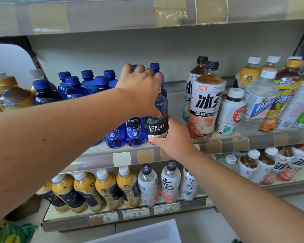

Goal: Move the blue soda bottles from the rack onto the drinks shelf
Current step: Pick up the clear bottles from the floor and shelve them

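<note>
Several blue soda bottles [74, 86] are stood at nine o'clock on the drinks shelf [216, 146]. At centre, a Forest Soda bottle [158, 123] is gripped near its top by the left hand [140, 90], fingers curled, and at three o'clock pinched at its base by the right hand [174, 137].
</note>
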{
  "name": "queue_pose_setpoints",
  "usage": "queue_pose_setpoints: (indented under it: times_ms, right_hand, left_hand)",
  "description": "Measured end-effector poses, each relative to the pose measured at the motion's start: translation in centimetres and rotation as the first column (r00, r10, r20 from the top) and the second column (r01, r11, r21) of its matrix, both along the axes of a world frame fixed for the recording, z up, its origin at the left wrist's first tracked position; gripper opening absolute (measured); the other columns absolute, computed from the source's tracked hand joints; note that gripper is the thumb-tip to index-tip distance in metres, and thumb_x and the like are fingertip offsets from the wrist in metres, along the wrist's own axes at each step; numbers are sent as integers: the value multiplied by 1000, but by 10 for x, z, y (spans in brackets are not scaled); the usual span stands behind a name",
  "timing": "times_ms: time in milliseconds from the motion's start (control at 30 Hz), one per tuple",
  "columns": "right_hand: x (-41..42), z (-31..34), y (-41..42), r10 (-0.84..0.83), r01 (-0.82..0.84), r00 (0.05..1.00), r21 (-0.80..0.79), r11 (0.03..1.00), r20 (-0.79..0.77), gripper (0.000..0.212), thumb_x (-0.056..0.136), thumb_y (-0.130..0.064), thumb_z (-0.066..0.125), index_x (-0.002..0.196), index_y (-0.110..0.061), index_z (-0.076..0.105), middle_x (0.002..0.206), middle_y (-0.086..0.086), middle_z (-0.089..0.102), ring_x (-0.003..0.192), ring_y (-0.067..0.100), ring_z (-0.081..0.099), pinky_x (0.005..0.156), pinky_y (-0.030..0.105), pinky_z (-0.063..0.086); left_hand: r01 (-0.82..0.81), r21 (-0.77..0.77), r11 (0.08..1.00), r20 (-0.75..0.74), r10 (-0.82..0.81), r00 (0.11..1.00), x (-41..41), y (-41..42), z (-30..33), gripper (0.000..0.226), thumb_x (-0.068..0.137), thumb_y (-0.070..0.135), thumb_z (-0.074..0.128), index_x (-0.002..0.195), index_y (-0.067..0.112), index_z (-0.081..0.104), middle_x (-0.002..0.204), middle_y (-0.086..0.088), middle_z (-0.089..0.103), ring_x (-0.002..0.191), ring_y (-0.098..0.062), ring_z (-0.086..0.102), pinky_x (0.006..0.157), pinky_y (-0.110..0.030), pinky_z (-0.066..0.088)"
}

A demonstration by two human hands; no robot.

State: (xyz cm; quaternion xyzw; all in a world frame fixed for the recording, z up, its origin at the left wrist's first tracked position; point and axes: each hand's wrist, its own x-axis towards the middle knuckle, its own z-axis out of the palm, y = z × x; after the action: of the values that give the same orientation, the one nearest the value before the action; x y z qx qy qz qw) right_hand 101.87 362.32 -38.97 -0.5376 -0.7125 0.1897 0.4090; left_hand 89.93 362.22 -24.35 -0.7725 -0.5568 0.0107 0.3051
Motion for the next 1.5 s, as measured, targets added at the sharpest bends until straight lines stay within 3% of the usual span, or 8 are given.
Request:
queue_pose_setpoints:
  times_ms: [333, 500, 667, 900, 1067, 1200, 1367, 1500]
  right_hand:
    - [42, -28, -75, -3, 19, 962, 55, 998, -275, 53, 79, -20, 81, 128, -10, 61, 112, 0, 69, 104, 3, 65, 91, 16, 53]
    - [93, -87, -120, -193, 195, 903, -33, 980, -383, 36, 80, -25, 77, 113, -13, 69, 98, -1, 75, 92, 7, 71, 85, 24, 57]
    - [153, -168, -165, -477, 388, 781, -287, 876, -403, 27, 81, -11, 77, 102, -23, 67, 87, -8, 72, 77, 0, 68, 79, 19, 57]
    - [217, -247, -231, -739, 524, 650, -601, 604, -175, 40, 82, -25, 78, 118, -12, 67, 100, -2, 71, 85, 5, 66, 85, 14, 50]
    - [226, -286, -252, -750, 531, 661, -707, 467, 1, 27, 83, -16, 71, 110, -10, 71, 102, 4, 73, 93, 18, 67, 79, 19, 46]
    - [216, -310, -240, -661, 559, 733, -699, 447, 163, 6, 78, -9, 61, 78, -10, 68, 73, 3, 66, 69, 21, 57, 51, 11, 34]
    - [208, -313, -222, -515, 529, 814, -707, 469, 268, 17, 81, 0, 54, 84, -12, 66, 72, 2, 59, 70, 22, 51, 59, 19, 37]
    - [205, -308, -223, -438, 502, 850, -706, 500, 294, 19, 87, 2, 48, 88, -7, 65, 83, 11, 66, 81, 30, 58, 75, 25, 44]
  left_hand:
    - [182, 174, 968, 111, -203, 973, 11, -29, -28, 78, 70, 57, 65, 131, 13, 45, 128, -11, 53, 118, -35, 47, 96, -47, 34]
    - [577, 160, 801, 518, -565, 642, 50, -77, -114, 44, 80, 30, 57, 119, 9, 57, 116, -10, 59, 105, -33, 53, 88, -43, 41]
    - [657, -400, 639, 866, 29, 499, 119, -116, -258, 59, 88, 25, 69, 141, 12, 45, 135, -1, 53, 123, -15, 51, 95, -13, 31]
    - [668, -706, 234, 648, 594, 477, 170, -132, -394, 77, 90, 15, 69, 152, 25, 25, 154, 5, 35, 142, -18, 35, 112, -37, 37]
    - [516, -848, 122, 461, 650, 604, 199, -143, -439, 81, 90, 19, 69, 153, 27, 20, 151, 1, 36, 133, -23, 44, 71, -28, 49]
    - [413, -907, 82, 373, 612, 697, 222, -148, -464, 37, 87, 11, 65, 120, 21, 51, 97, 2, 59, 90, -23, 55, 61, -24, 41]
    - [356, -926, 123, 332, 712, 618, 222, -147, -495, 56, 53, 51, 68, 103, 25, 66, 87, -4, 73, 80, -24, 69, 68, -30, 52]
    - [400, -908, 125, 327, 808, 491, 219, -152, -482, 34, 57, 34, 76, 90, 26, 69, 80, -3, 75, 78, -26, 73, 75, -39, 60]
